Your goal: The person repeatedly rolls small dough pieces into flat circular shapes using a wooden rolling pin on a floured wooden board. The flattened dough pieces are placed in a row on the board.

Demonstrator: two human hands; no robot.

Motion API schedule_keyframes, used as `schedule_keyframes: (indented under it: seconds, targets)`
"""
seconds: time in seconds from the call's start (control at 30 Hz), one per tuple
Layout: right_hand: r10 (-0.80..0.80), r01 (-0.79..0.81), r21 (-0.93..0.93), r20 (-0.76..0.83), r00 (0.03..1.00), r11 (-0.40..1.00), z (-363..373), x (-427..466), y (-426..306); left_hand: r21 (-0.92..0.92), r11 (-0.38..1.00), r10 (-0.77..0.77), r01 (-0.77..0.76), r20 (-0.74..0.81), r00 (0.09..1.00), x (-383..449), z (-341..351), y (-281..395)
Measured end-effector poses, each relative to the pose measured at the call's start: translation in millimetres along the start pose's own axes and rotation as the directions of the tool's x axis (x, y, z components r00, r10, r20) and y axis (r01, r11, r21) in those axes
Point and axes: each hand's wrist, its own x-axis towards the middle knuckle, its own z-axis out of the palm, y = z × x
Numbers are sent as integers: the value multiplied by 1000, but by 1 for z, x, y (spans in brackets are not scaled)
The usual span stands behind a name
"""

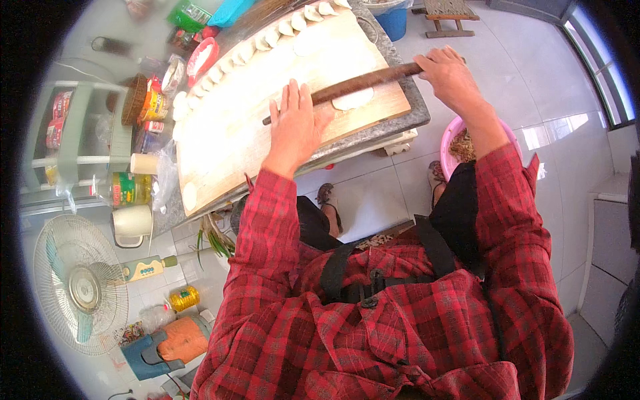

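Observation:
A long dark wooden rolling pin (367,82) lies slantwise above a floured wooden board (225,165). My left hand (296,122) rests on the pin near its left end, palm down with the fingers spread. Around the pin's right end, past the board's edge, my right hand (445,75) is closed. Partly under the pin is a flat round dough wrapper (353,99). Another wrapper (190,196) lies at the board's lower left corner, and a pale one (305,47) near the back. Folded dumplings (272,37) form a row along the far edge.
The board sits on a stone-topped table (417,107). Behind it stand a red bowl of flour (202,60) and oil bottles (131,189). A pink basin of filling (452,145) is at lower right, near my foot. A fan (82,287) stands at the left.

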Motion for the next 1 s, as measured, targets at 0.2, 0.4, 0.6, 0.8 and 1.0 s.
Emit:
schedule_keyframes:
  seconds: [0.2, 0.4, 0.6, 0.8, 1.0]
  targets:
    - [-21, 20, 96, 9, 1000, 995, -26, -17, -11, -48, 995, 85, -87, -49, 995, -47, -1, 17]
    - [-30, 31, 17, -55, 998, 999, -11, 8, -11, -37, 999, 24, -25, -26, 999, 5, 3, -10]
    - [64, -64, -4, 19, 998, 998, -27, -13, -7, -71, 996, 57, -55, 36, 998, -11, -2, -6]
    - [20, -26, 87, 65, 998, 996, -40, -19, -20, -282, 957, 56, -64, -36, 998, 1, -8, -15]
    - [-32, 28, 150, 24, 999, 988, -34, -20, -15, -458, 888, 68, -53, 15, 998, 67, -8, 4]
